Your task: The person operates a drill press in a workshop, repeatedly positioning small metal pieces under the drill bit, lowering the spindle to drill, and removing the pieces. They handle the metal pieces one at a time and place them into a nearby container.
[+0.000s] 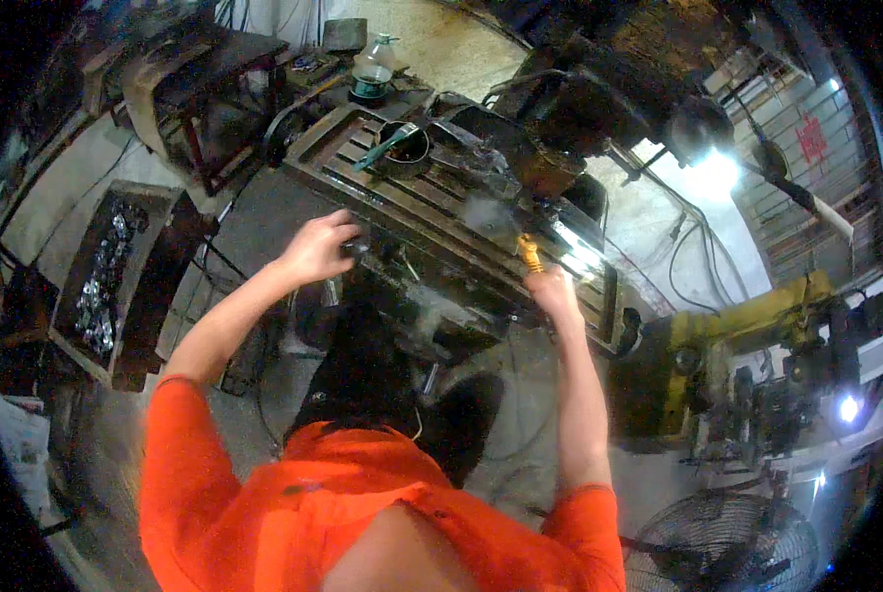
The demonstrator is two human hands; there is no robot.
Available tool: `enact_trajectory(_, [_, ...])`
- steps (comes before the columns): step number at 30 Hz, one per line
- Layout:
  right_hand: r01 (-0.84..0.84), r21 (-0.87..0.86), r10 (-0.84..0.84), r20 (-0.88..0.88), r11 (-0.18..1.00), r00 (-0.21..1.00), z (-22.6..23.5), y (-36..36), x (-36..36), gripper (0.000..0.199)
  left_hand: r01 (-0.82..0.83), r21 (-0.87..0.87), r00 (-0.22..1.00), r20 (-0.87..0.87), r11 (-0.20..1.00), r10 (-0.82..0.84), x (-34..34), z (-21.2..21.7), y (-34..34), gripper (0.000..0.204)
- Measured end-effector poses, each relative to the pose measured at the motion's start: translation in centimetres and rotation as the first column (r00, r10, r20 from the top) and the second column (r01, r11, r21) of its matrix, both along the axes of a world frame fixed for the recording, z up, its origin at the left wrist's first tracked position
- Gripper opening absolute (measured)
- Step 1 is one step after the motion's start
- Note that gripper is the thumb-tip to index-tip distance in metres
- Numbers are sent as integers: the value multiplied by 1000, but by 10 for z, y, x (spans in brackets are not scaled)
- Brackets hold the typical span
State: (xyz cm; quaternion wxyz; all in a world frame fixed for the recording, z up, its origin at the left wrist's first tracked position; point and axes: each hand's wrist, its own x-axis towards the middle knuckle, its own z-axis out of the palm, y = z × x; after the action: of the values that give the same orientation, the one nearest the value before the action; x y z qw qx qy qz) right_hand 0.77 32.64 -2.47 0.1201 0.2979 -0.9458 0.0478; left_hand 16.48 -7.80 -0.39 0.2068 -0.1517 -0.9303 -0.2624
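My left hand (321, 249) is closed round a dark, rounded knob or handle (359, 245) at the near side of a slotted machine table (363, 209); the fingers cover part of it. On the right, above the table's near edge, my right hand (554, 290) grips a yellow-orange blow gun (529, 253). Its front end points away from me over the table, next to a pale, blurred haze (488, 212). A bright metal block or vise part (578, 255) lies just right of the gun. Farther back, a round pot (412, 150) with a green-handled brush (380, 153) stands on the table.
At the left stands a dark box (146, 321) with shiny metal pieces. A clear jug (374, 67) of green liquid sits behind the table. The dark machine head (560, 118) and a bright lamp (715, 173) overhang the far side. A fan (728, 538) stands at the lower right.
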Motion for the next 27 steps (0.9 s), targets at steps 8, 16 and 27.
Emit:
enact_trajectory(8, [361, -276, -194, 488, 891, 851, 41, -7, 36, 19, 160, -277, 979, -79, 948, -188, -108, 24, 87, 40])
enact_trajectory(16, [496, -328, -197, 640, 804, 743, 53, 14, 72, 31, 156, -705, 953, -77, 692, -294, -200, 17, 145, 21])
enact_trajectory(27, [429, -365, -100, 654, 826, 749, 48, 26, 71, 27, -47, -343, 971, 205, 938, 123, -198, 21, 150, 33])
